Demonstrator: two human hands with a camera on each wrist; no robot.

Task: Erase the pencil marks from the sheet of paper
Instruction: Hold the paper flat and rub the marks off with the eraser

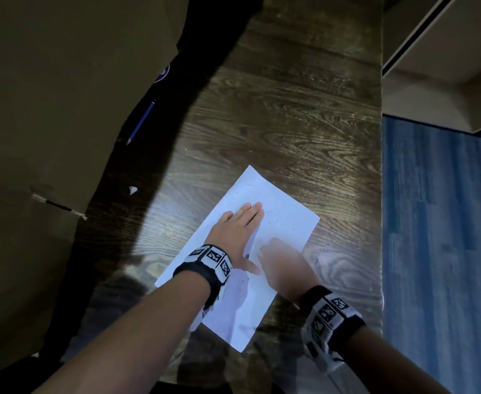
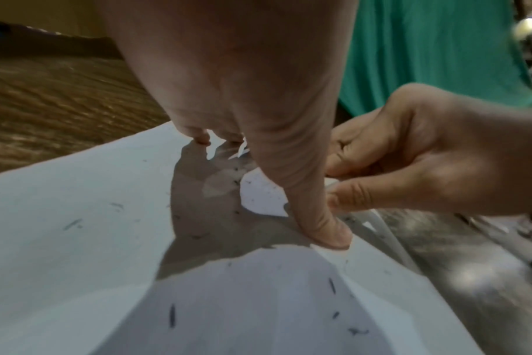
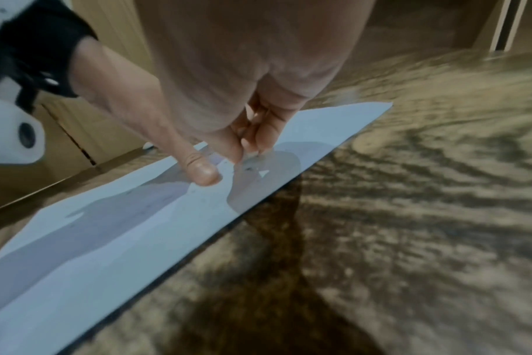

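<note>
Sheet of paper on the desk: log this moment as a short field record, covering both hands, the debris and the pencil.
sheet: white sheet of paper, flat and angled on the wooden table
left hand: left hand pressed flat on the sheet, fingers straight
right hand: right hand blurred, fingers curled at the sheet's right edge; held object not discernible
debris: dark eraser crumbs scattered on the sheet
pencil: blue pencil far left, off the sheet

left hand pressing paper, eraser crumbs

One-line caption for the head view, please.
Left hand presses flat a white paper sheet on the dark wooden table; blurred right hand works beside it.
</note>
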